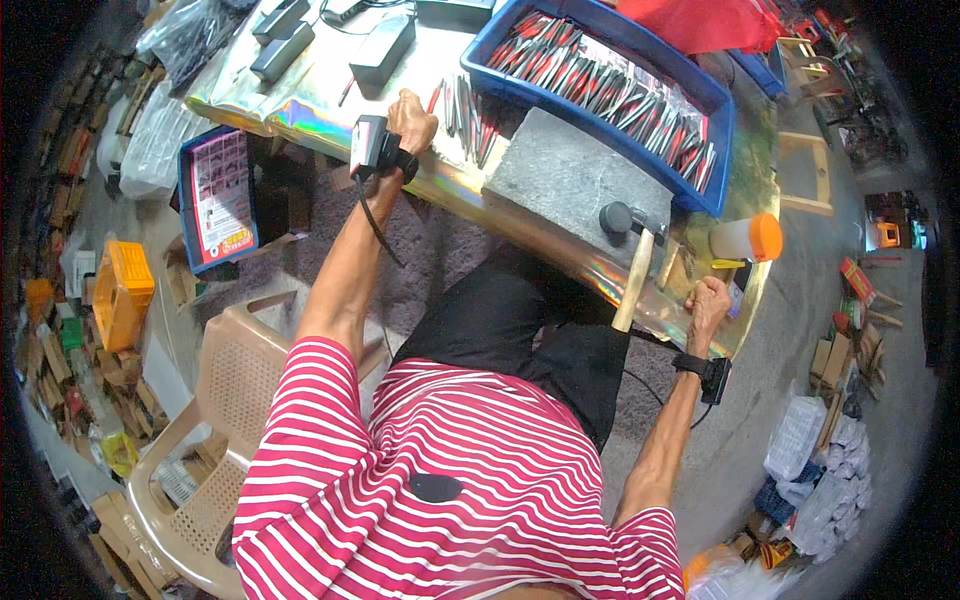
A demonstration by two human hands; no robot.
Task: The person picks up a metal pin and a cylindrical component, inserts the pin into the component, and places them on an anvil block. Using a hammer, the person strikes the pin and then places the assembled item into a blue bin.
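Observation:
My left hand (412, 120) is closed at the table's front edge. Beside it lies a small row of thin silver pieces (468, 118); one red-tipped piece touches or passes close to the fingers, and I cannot make out whether it is gripped. My right hand (708, 300) is also closed, by the table's right corner, its contents hidden. Just beyond it are a small yellow item (727, 264) and a white jar (738, 241) with an orange lid. Between the hands a grey stone block (570, 160) carries the black head of a hammer (634, 285), whose wooden handle overhangs the edge.
Behind the block stands a blue bin (722, 150) with many thin red, black and silver pieces. Dark boxes (383, 55) sit at the table's far left. A second blue bin (185, 210) is below left, near a beige plastic chair (235, 365) and a yellow crate (122, 295).

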